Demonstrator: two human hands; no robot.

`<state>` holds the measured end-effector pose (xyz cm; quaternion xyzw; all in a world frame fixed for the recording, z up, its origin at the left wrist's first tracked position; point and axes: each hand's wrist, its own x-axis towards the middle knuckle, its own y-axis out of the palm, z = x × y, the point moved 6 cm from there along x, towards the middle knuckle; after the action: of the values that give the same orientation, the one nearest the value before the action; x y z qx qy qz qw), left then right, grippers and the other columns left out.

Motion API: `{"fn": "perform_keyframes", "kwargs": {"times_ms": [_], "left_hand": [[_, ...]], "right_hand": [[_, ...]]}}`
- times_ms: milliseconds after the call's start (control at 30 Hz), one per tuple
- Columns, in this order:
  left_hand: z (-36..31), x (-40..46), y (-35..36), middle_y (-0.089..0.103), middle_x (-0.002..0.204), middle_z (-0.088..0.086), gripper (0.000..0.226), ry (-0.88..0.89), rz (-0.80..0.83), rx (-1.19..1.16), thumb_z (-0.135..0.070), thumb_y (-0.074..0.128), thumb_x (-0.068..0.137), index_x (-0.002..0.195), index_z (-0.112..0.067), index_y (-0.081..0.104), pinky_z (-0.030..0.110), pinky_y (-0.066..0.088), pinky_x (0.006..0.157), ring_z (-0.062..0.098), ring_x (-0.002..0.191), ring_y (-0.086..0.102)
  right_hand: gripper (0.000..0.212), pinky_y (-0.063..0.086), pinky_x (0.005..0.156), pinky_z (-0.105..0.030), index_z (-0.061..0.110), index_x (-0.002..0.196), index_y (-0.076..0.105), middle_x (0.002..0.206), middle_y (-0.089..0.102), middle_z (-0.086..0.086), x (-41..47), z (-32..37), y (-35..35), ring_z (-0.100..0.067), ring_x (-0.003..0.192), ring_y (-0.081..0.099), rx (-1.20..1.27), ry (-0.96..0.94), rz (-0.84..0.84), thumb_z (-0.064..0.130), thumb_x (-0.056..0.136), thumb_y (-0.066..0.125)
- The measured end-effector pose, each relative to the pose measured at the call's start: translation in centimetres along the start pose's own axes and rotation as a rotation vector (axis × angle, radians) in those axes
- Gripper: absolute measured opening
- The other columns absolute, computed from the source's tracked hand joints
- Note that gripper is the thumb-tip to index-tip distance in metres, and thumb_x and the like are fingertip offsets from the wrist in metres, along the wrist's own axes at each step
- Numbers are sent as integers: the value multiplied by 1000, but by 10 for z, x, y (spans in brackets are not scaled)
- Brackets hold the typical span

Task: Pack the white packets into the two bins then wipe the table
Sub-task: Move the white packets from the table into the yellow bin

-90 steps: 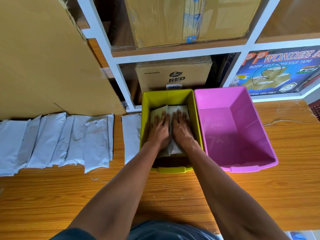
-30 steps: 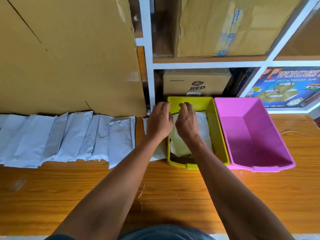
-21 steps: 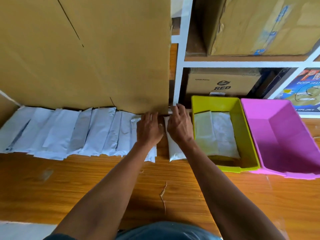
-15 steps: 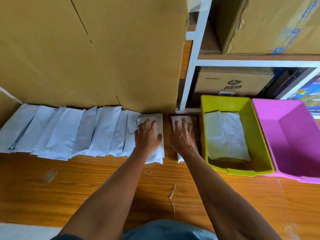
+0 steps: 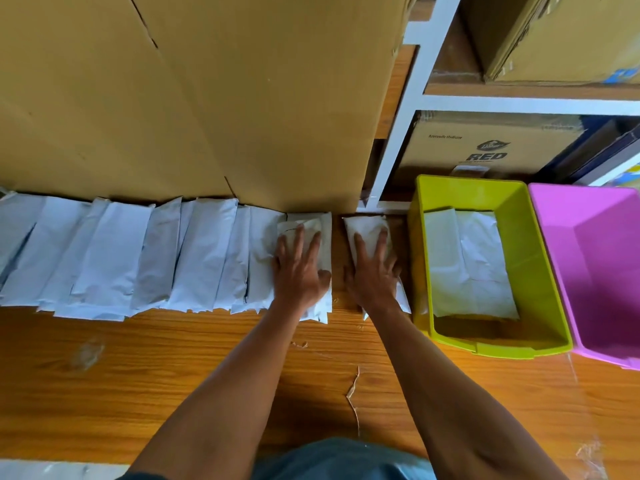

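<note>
Nearest, a blue-grey garment is cut off by the bottom edge, and both forearms reach fwd over the bare orange wood-grain table, which has open room in front. A peeling strip of veneer sits btwn the arms. The left hand lies flat, fingers straight and spread, pressing the end white plastic packet of the overlapping row of white packets; nothing is clamped. The right hand lies the same way, palm down, fingers apart, on a separate single white packet, mostly hidden under it, just left of the lime-green plastic bin. That bin holds flat white packets. The pink plastic bin touches its right side and runs out of frame. Behind, a big brown cardboard sheet covers the row's far ends; the white shelf frame holds a carton marked RED.
</note>
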<state>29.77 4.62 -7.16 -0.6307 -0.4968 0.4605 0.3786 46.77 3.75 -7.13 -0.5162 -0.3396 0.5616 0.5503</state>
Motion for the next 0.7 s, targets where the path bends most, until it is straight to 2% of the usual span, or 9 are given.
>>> {"fn": "perform_keyframes", "kwargs": {"times_ms": [100,200,300,367,433,533,700], "left_hand": [[5,4,7,-25,174,1,90,-16,18,13,-63,49,100,168,-40,-5,66,10,125,50,158,-16],[3,7,6,-17,176,4,87,-25,-2,-17,-48,56,102,169,-36,3,67,14,126,52,158,-8],[1,8,-1,-4,177,5,84,-17,-59,-105,-27,58,100,169,-34,11,67,21,124,49,157,5],[5,10,-5,3,176,6,85,-7,-110,-142,-23,58,99,168,-36,11,67,25,124,46,158,11],[6,11,-12,11,175,10,84,32,-190,-146,-26,56,99,168,-36,9,64,28,123,42,158,17],[-3,7,-31,16,174,8,83,94,-276,-160,-29,55,99,169,-34,9,59,32,122,36,159,21],[-34,-10,-68,19,175,10,74,165,-404,-260,-35,48,104,169,-29,14,51,27,125,32,160,20]], "right_hand": [[78,35,114,-64,41,166,9,174,-14,-14,2,1,-1,-52,148,23,-35,-16,21,50,102,52],[78,42,109,-61,39,165,14,174,-4,-13,3,-1,-4,-48,145,29,-48,-19,-7,34,99,56],[77,46,103,-58,36,162,18,173,4,-13,1,2,-7,-47,142,33,-33,-18,-19,29,97,59],[78,49,99,-56,36,162,18,173,4,-12,-1,6,-11,-46,142,34,-27,-25,-19,28,97,60],[77,50,95,-54,34,162,19,173,6,-13,-2,10,-19,-45,137,39,-15,-43,-54,30,97,60],[72,45,99,-52,32,161,21,172,9,-16,-3,18,-39,-43,129,43,0,-90,-124,36,98,55],[61,42,104,-54,32,157,25,172,12,-14,-11,35,-92,-43,137,38,121,-111,-220,53,103,44]]}}
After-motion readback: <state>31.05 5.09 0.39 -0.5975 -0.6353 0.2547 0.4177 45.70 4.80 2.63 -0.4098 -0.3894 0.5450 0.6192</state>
